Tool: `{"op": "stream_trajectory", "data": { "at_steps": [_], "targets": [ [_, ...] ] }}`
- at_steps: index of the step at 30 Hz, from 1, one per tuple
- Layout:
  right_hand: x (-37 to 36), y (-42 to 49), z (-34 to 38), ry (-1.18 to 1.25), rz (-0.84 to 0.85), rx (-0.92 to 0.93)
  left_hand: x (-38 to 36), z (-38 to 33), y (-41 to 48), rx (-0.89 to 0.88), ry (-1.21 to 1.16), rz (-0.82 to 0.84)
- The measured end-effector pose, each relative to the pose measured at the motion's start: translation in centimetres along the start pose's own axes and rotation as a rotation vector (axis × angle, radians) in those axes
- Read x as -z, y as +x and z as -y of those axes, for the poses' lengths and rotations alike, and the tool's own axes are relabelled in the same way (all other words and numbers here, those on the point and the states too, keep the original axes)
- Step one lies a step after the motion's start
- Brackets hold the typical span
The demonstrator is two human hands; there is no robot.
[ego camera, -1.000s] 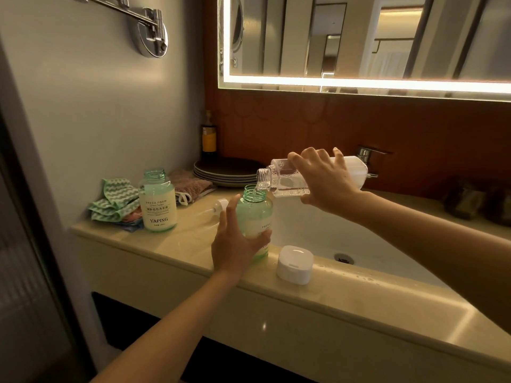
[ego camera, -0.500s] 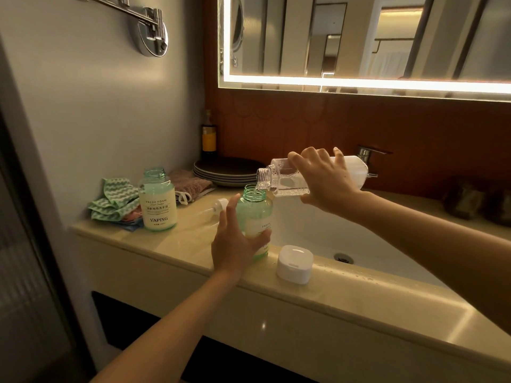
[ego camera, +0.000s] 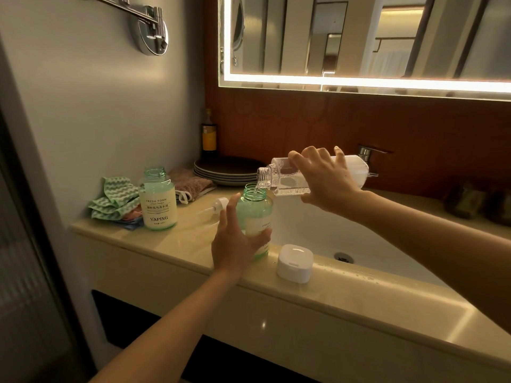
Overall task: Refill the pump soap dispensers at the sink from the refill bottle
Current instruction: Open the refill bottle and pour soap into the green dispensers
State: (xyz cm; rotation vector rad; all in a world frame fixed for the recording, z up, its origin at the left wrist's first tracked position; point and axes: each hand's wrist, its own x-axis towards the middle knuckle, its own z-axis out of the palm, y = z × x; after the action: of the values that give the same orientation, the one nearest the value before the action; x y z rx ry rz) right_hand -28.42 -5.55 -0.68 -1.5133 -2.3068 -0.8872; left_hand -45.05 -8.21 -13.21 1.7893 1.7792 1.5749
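Soap pouring from refill bottle into an uncapped green dispenser at the sink's rim.

Right hand (ego camera: 327, 179), wrapped round the clear refill bottle (ego camera: 287, 178), tips it near level so its neck hangs just over the dispenser (ego camera: 255, 217) mouth; left hand (ego camera: 235, 244) cups that bottle's lower body to steady it. At 4 o'clock from it sits a white cap (ego camera: 295, 263); at 9 o'clock a second open dispenser (ego camera: 157, 200) waits, with what may be a pump head (ego camera: 219, 203) between.
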Motion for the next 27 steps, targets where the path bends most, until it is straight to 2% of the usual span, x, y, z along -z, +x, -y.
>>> {"op": "stream_trajectory", "data": {
  "at_steps": [27],
  "targets": [
    [-0.02, -0.01, -0.01, -0.021, -0.011, 0.003, -0.07, 0.05, -0.04, -0.015, -0.008, -0.013]
  ]
}}
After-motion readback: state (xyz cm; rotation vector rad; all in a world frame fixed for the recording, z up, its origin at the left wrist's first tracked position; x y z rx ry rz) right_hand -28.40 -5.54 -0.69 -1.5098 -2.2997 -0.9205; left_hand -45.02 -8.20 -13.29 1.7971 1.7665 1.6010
